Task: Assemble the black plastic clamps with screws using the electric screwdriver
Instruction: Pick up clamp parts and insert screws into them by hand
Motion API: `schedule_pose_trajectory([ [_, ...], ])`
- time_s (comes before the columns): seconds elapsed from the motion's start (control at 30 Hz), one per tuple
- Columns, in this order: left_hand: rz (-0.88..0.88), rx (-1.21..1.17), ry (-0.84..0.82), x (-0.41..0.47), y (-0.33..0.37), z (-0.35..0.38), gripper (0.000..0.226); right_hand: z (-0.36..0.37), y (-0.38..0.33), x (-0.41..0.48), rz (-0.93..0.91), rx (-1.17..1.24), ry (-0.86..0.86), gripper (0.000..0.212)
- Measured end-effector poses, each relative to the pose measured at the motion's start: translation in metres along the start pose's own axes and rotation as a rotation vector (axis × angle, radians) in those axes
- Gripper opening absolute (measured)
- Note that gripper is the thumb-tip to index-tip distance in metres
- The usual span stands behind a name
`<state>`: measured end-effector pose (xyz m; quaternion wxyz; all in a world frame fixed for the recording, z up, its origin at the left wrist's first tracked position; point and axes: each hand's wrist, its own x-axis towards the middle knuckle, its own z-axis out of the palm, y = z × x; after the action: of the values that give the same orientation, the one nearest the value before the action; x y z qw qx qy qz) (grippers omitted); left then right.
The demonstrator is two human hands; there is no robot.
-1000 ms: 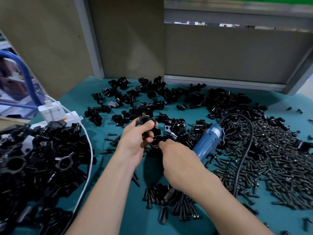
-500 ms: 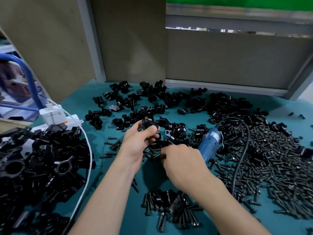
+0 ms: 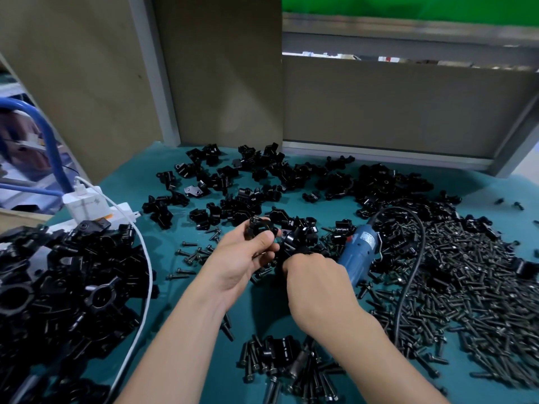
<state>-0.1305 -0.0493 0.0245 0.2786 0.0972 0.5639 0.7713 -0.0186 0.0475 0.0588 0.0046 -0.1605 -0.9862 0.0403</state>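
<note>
Black plastic clamp (image 3: 260,226) is being pinched aloft by the left hand (image 3: 242,259) for screwing, while the right hand (image 3: 316,284), its grip hidden, is perhaps fetching one of the screws (image 3: 466,287).

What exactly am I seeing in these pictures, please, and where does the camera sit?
There is no machine: every picture comes from a camera worn on a person's head, looking down at their two bare hands. The left hand pinches a black plastic ring-shaped clamp. The right hand is curled, knuckles up, just beside it; what it holds is hidden. On the teal mat lie a blue corded electric screwdriver, a broad heap of dark metal screws to the right, loose black clamp pieces farther back, and a big pile of black parts at left.
</note>
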Motion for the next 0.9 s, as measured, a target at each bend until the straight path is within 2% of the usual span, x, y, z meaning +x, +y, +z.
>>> schedule_pose_trajectory([
  [0.17, -0.010, -0.004, 0.000, 0.002, -0.004, 0.002, 0.016, -0.006, 0.004, -0.001, -0.033, 0.092, -0.010, 0.022],
  [0.3, 0.007, 0.016, -0.048, -0.001, -0.004, 0.005, 0.019, -0.011, 0.010, 0.005, -0.016, 0.448, 0.016, 0.020],
  [0.43, 0.013, 0.018, -0.075, 0.000, -0.004, 0.004, 0.021, -0.013, 0.021, 0.010, 0.018, 0.677, 0.041, 0.026],
  [0.57, 0.002, 0.034, -0.094, 0.002, -0.005, 0.005, 0.020, -0.014, 0.035, 0.015, 0.129, 0.878, 0.178, 0.016],
  [0.67, 0.012, 0.105, -0.116, 0.002, -0.007, 0.006, 0.024, -0.015, 0.040, 0.017, 0.214, 1.040, 0.268, 0.022],
  [0.8, 0.040, 0.167, -0.115, 0.001, -0.009, 0.008, 0.026, -0.014, 0.046, 0.020, 0.271, 1.138, 0.336, 0.033],
  [0.9, 0.059, 0.192, -0.137, 0.002, -0.009, 0.008, 0.029, -0.014, 0.049, 0.022, 0.258, 1.187, 0.297, 0.028],
])
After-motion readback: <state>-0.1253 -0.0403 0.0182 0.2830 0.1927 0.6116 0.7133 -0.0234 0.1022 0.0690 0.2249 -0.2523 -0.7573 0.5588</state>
